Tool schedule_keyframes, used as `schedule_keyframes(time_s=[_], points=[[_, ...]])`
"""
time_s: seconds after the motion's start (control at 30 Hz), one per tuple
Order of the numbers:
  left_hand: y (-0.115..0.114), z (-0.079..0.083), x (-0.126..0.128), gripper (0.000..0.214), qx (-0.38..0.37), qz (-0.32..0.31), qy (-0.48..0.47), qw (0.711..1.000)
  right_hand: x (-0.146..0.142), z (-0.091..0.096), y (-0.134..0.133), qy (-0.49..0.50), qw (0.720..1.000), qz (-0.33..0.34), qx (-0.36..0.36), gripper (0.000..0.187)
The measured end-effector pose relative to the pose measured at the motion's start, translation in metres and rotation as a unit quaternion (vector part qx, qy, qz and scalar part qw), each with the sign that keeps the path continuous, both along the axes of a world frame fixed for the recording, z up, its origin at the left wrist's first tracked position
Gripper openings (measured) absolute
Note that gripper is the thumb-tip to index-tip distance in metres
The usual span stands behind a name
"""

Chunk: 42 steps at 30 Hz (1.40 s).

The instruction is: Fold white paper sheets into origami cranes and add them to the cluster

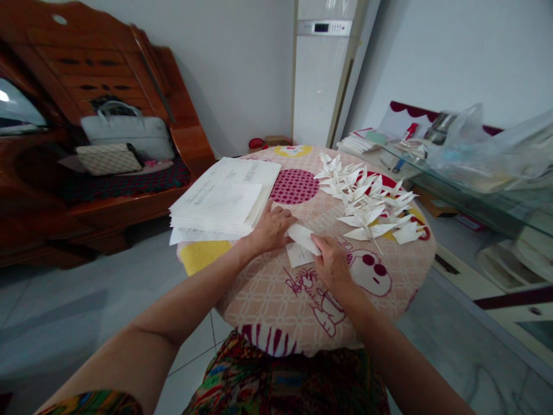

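Between my hands is a small folded piece of white paper (304,237), raised a little over the round cloth-covered table. My left hand (273,228) grips its left end, fingers bent, and my right hand (332,260) pinches the right end. Under it lies a loose paper sheet (299,255), partly hidden. Just left of my left hand rises a thick stack of printed paper (216,193), with a smaller blank sheet on top. To the right of my hands spreads a pile of folded paper cranes (365,199), several of them overlapping.
A patterned tablecloth (268,300) covers the round table. At the right stands a glass-topped cabinet (458,178) with plastic bags (479,150) and papers. A wooden bench (142,196) at the left holds a grey bag (129,132). A white air conditioner (322,80) stands behind.
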<state>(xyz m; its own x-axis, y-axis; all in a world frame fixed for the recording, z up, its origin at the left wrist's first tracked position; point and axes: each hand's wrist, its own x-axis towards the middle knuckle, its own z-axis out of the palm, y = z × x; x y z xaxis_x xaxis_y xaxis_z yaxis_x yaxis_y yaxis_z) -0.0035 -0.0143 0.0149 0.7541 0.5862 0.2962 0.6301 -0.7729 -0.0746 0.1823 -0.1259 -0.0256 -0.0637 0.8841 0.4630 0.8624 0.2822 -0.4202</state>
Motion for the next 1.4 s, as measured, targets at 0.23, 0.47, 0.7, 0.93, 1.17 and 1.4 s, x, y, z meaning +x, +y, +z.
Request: schedule_keyframes(time_s=[0.23, 0.47, 0.7, 0.93, 1.17, 1.4], points=[[-0.011, -0.001, 0.005, 0.027, 0.037, 0.005, -0.018, 0.999, 0.002, 0.002, 0.004, 0.046, 0.999, -0.012, 0.014, 0.036], [-0.016, -0.003, 0.003, 0.04, 0.025, 0.005, -0.043, 0.999, 0.005, -0.003, 0.008, 0.069, 0.996, -0.046, 0.045, 0.035], [-0.019, -0.008, 0.002, 0.053, 0.038, 0.001, -0.066, 0.997, 0.01, 0.001, 0.01, 0.08, 0.992, -0.087, 0.042, 0.033], [-0.028, -0.01, 0.001, 0.07, 0.036, 0.006, -0.08, 0.996, 0.012, 0.003, 0.01, 0.084, 0.99, -0.112, 0.023, 0.03], [-0.035, -0.013, -0.001, 0.056, 0.012, -0.014, -0.125, 0.992, 0.012, 0.004, 0.009, 0.096, 0.989, -0.114, 0.007, 0.034], [-0.038, -0.023, -0.006, 0.034, -0.102, -0.073, -0.238, 0.963, 0.011, 0.001, 0.01, 0.107, 0.99, -0.089, 0.022, 0.03]])
